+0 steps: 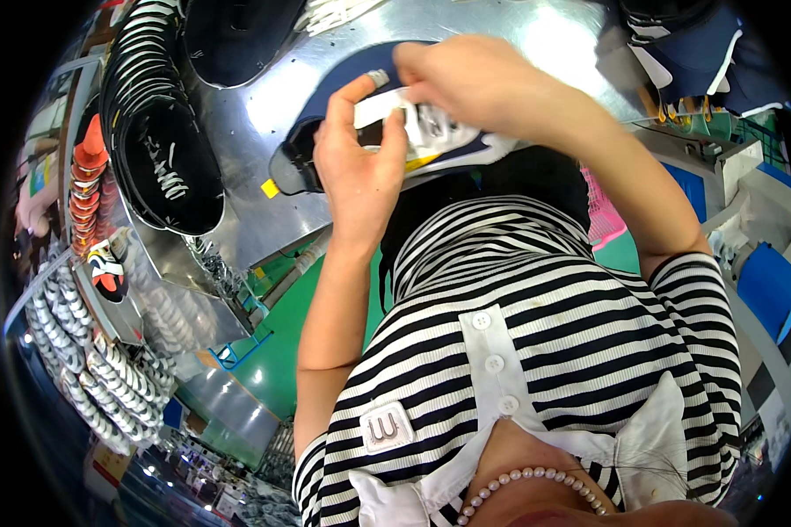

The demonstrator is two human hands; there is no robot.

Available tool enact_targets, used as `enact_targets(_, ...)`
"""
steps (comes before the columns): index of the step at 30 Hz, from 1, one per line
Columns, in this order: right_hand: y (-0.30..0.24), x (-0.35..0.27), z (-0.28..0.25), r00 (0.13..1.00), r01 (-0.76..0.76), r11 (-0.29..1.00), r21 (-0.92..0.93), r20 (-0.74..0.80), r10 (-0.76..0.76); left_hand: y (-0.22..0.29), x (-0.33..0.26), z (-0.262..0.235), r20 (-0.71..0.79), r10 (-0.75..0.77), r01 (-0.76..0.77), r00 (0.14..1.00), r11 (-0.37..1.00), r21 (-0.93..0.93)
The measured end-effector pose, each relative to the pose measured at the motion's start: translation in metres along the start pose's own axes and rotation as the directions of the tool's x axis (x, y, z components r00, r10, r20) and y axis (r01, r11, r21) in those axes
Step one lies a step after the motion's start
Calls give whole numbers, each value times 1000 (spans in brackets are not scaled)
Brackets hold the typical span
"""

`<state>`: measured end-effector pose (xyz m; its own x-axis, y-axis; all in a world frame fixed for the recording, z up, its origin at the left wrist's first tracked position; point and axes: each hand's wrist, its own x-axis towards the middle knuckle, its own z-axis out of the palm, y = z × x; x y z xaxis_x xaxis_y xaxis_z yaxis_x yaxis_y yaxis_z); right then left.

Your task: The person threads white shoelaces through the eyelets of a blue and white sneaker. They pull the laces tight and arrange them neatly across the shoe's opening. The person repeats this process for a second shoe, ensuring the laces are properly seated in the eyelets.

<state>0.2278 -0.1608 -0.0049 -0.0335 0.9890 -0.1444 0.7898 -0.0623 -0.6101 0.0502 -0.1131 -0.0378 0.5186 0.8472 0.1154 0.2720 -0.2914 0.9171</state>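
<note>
A navy and white shoe upper (492, 151) with a yellow tab (270, 188) at its heel end lies near the front edge of the metal table (264, 224). My left hand (360, 162) grips it around the opening, thumb and fingers closed about the white tongue (378, 107). Over the laced part, my right hand (470, 83) is bent in with its fingers pinched together. Its fingertips are slightly blurred beside the tongue, and what they hold cannot be made out. A ring of pale wrap (378, 78) sits on a left finger.
At the left stands a long nested stack of black shoe uppers (171, 171). White laces (334, 13) lie at the table's back. Navy uppers (694, 66) are piled far right. Orange pieces (88, 176) hang at the left; a pink basket (602, 211) is below the table.
</note>
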Motion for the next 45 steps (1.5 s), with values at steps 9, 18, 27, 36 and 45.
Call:
enact_targets(9,28,-16,50,746,110,929,353,-647,158,-3,14,8,-39,-42,39,998,996,-82)
enact_targets(18,26,-29,33,815,282,768,575,-566,125,20,24,-19,321,-300,410,899,833,-372)
enact_targets(27,21,-10,51,678,344,939,-10,-689,-256,24,26,-14,349,-267,393,898,844,-365)
enact_targets(36,1,-39,56,804,367,893,261,-572,-163,18,41,-8,264,-294,350,919,915,-201)
enact_targets(45,12,-72,50,896,-111,636,764,-200,396,33,-9,-31,289,128,-250,949,864,438)
